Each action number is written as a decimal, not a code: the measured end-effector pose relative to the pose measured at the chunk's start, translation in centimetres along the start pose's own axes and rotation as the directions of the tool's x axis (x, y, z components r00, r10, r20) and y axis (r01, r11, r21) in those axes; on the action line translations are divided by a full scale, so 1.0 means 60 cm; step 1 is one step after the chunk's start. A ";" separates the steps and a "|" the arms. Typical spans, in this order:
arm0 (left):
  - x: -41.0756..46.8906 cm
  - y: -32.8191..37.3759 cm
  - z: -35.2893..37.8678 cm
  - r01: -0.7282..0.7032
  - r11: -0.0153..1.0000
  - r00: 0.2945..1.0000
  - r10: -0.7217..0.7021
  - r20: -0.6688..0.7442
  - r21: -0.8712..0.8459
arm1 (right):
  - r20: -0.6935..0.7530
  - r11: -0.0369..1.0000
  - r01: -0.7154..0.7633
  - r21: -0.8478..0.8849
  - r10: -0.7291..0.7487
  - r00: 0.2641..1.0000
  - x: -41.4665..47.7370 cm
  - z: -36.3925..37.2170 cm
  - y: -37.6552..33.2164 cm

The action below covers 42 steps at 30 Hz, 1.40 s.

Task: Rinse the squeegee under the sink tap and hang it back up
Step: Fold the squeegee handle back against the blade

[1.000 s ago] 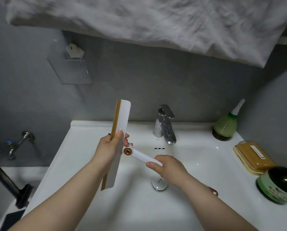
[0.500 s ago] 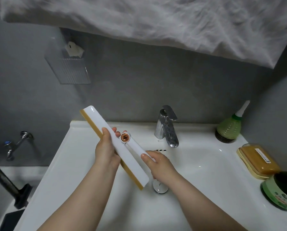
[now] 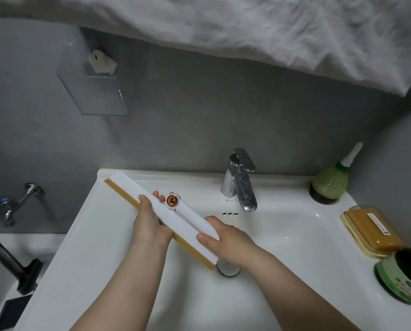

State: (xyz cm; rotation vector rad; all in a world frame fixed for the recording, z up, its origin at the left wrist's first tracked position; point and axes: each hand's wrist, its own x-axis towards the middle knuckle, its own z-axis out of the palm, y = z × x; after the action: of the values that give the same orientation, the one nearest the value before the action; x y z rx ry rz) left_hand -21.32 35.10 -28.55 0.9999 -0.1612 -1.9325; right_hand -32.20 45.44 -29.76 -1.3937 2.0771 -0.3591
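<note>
A white squeegee (image 3: pixel 128 187) with a tan rubber strip along one edge lies slanted over the white sink (image 3: pixel 295 247), from back left to front right. My left hand (image 3: pixel 149 225) grips its blade near the middle. My right hand (image 3: pixel 226 240) holds the white handle, whose copper-coloured round end cap (image 3: pixel 171 200) faces up. The chrome tap (image 3: pixel 241 185) stands behind and to the right of the squeegee, with no water running. The drain (image 3: pixel 228 268) shows just under my right wrist.
A green pointed-nozzle bottle (image 3: pixel 331 183), a yellow soap box (image 3: pixel 371 231) and a dark green jar (image 3: pixel 407 275) line the sink's right rim. A ribbed holder (image 3: pixel 97 96) hangs on the grey wall. White cloth (image 3: pixel 247 27) hangs overhead. A wall tap (image 3: pixel 16 201) sits at left.
The squeegee swung from upright to a slant across the basin. The handle folded down along the blade, and my right hand slid with it toward the lower end.
</note>
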 end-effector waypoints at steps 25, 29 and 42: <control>-0.033 -0.057 -0.078 -0.685 -0.676 0.473 -0.131 0.871 0.270 | 0.095 0.974 -0.084 -0.209 0.105 0.990 -0.065 -0.145 -0.001; -0.031 -0.065 -0.075 -0.721 -0.635 0.451 -0.123 0.884 0.279 | 0.020 0.968 -0.090 -0.233 0.097 0.995 -0.076 -0.141 -0.022; -0.030 -0.047 -0.062 -0.580 0.275 0.763 -0.145 0.630 0.767 | -0.945 0.951 0.252 -0.179 -0.237 0.224 -0.121 -0.176 -0.021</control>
State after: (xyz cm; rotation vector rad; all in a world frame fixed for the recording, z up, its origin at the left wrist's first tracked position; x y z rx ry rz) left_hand -20.18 39.07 -31.30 0.8806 -1.9873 -1.6720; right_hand -35.87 50.37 -18.46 -1.7013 2.6912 -1.7950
